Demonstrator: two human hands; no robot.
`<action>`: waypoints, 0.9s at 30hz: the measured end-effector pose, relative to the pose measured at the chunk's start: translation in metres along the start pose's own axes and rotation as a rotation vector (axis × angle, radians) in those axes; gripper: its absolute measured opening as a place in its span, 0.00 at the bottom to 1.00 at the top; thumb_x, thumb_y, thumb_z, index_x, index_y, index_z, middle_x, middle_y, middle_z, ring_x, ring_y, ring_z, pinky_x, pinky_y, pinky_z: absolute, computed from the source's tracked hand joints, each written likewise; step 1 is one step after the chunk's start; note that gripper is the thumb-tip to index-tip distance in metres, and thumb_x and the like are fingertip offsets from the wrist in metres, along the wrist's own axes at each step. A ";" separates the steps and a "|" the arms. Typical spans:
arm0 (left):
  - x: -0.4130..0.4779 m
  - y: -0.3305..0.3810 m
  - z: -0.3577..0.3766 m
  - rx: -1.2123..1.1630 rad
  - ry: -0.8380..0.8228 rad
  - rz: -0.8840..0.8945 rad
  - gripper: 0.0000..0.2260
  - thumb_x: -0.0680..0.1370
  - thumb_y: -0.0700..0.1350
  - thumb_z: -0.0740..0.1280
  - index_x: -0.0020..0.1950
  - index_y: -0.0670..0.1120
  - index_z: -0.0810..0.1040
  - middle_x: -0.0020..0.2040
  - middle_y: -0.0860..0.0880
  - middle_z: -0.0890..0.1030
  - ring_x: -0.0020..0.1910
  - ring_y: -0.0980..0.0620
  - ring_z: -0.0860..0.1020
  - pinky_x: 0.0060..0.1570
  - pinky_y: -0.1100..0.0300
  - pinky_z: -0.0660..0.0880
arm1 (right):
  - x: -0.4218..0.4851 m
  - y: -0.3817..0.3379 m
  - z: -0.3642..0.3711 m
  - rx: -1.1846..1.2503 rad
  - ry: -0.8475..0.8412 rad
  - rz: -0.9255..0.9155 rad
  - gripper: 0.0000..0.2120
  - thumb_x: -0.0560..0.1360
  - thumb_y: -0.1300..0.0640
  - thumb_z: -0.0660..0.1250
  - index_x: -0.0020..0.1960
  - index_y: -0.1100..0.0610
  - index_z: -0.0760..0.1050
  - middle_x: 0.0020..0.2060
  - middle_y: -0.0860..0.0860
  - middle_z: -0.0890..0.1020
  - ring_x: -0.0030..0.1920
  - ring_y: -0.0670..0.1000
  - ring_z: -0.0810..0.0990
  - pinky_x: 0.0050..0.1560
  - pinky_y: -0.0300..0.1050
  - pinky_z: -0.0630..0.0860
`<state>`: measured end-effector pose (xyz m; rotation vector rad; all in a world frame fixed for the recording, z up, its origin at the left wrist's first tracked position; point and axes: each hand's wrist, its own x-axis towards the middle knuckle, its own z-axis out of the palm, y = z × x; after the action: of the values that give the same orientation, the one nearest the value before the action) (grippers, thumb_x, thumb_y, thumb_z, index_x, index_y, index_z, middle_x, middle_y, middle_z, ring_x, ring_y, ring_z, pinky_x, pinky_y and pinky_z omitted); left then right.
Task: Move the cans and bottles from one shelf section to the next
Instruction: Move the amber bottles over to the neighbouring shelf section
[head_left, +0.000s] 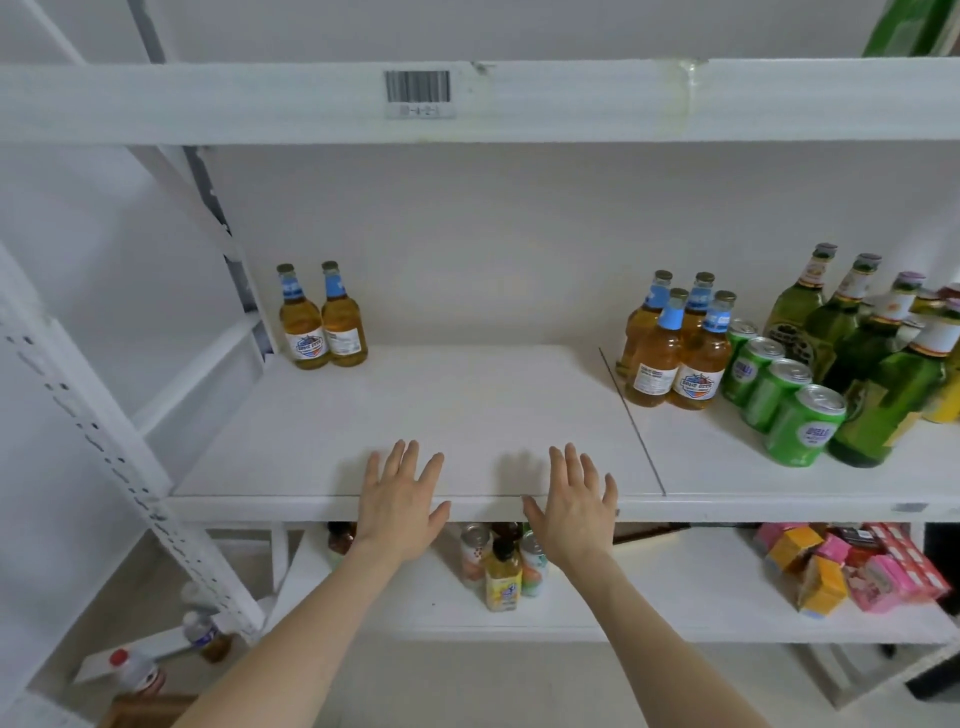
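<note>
Two amber bottles with blue neck labels (322, 319) stand at the back left of the left shelf section (415, 405). Several more amber bottles (675, 348) stand just right of the dividing seam (631, 415), on the right section. Beside them sit several green cans (779, 395) and tall green bottles (857, 353). My left hand (400, 499) and my right hand (574, 506) hover flat over the shelf's front edge, fingers spread, holding nothing, well apart from all bottles.
A white beam with a barcode label (417, 93) crosses overhead. The lower shelf holds small bottles and cans (501, 564) under my hands and coloured cartons (852, 566) at right. A perforated upright (104, 436) slants at left, with bottles (140, 670) on the floor.
</note>
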<state>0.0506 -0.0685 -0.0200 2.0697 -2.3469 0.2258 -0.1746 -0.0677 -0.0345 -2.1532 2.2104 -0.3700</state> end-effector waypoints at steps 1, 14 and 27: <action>0.001 -0.010 0.001 0.002 -0.005 0.004 0.29 0.81 0.62 0.53 0.80 0.53 0.53 0.81 0.43 0.54 0.80 0.43 0.50 0.77 0.42 0.48 | 0.002 -0.010 0.002 0.006 0.005 0.001 0.36 0.80 0.37 0.53 0.80 0.53 0.48 0.81 0.53 0.53 0.80 0.56 0.50 0.77 0.61 0.50; 0.074 -0.101 0.010 -0.009 -0.003 0.035 0.29 0.81 0.61 0.53 0.80 0.52 0.53 0.81 0.42 0.55 0.80 0.43 0.50 0.77 0.42 0.48 | 0.073 -0.099 0.030 -0.012 0.024 0.010 0.35 0.80 0.37 0.52 0.80 0.53 0.50 0.80 0.52 0.54 0.80 0.54 0.51 0.76 0.60 0.50; 0.119 -0.264 0.031 -0.005 0.052 -0.015 0.30 0.80 0.62 0.55 0.79 0.53 0.56 0.80 0.42 0.58 0.80 0.42 0.53 0.76 0.41 0.51 | 0.139 -0.230 0.059 -0.027 0.032 0.045 0.35 0.80 0.36 0.54 0.80 0.53 0.50 0.80 0.51 0.55 0.79 0.53 0.52 0.77 0.59 0.50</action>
<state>0.2988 -0.2205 -0.0109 2.0523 -2.3000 0.2697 0.0566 -0.2163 -0.0281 -2.1208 2.2897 -0.3784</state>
